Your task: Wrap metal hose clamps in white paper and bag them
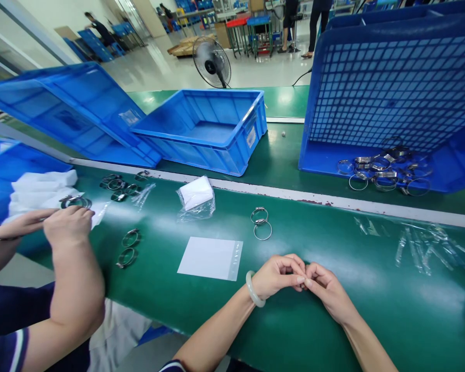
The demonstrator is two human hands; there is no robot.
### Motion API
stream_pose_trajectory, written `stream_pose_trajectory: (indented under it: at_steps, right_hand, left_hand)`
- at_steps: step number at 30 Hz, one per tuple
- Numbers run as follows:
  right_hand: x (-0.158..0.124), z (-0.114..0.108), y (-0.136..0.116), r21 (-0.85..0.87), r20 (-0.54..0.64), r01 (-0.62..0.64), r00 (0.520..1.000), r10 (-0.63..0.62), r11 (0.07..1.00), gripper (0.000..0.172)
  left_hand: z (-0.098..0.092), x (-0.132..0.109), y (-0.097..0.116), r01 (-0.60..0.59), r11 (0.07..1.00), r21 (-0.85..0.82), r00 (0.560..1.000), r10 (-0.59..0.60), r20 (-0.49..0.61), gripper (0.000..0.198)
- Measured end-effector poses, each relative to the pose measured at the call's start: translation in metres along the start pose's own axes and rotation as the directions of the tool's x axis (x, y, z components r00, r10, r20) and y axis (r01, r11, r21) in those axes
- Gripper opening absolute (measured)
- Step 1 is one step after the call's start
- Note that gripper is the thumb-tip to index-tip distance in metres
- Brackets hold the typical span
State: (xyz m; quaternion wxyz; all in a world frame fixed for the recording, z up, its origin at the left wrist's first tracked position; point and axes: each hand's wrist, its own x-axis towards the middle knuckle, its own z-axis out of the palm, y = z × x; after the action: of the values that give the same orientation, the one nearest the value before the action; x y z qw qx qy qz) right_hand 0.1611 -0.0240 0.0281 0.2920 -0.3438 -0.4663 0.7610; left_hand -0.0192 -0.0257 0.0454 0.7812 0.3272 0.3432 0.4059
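My left hand [279, 278], with a pale bangle [254, 289] on its wrist, meets my right hand [327, 290] over the green table. Thumbs and fingers of both are pinched together at the tips; whatever is between them is hidden or too small to make out. Just beyond lie two metal hose clamps, an upper one [259, 215] and a lower one [262, 231], touching each other. To the left of my hands a flat white sheet or bag [207, 257] with a clear printed strip lies on the table. Farther back sits a clear plastic bag [196, 198] with folded white material inside.
At left, a co-worker's hands [67, 223] hold hose clamps. More clamps [118, 184] lie nearby. A tilted blue crate [387, 93] at right has several clamps [387, 168] at its lower edge. Another blue crate [201, 147] stands mid-back. Clear plastic bags [422, 248] lie right.
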Motion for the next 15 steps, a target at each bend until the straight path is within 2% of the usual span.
stream_pose_trajectory:
  at_steps: [9, 15]
  right_hand:
    - [0.0025, 0.0006, -0.0013, -0.016, -0.034, -0.02, 0.999, 0.019, 1.0, 0.025]
    - [0.0008, 0.0009, 0.0004, 0.063, -0.003, -0.024, 1.0, 0.025, 0.998, 0.022]
  left_hand:
    - [-0.0037, 0.001, -0.0044, 0.006, 1.0, 0.006, 1.0, -0.006, -0.009, 0.02]
    - [-0.004, 0.0016, -0.0046, 0.039, 0.999, -0.023, 0.999, -0.039, -0.001, 0.023]
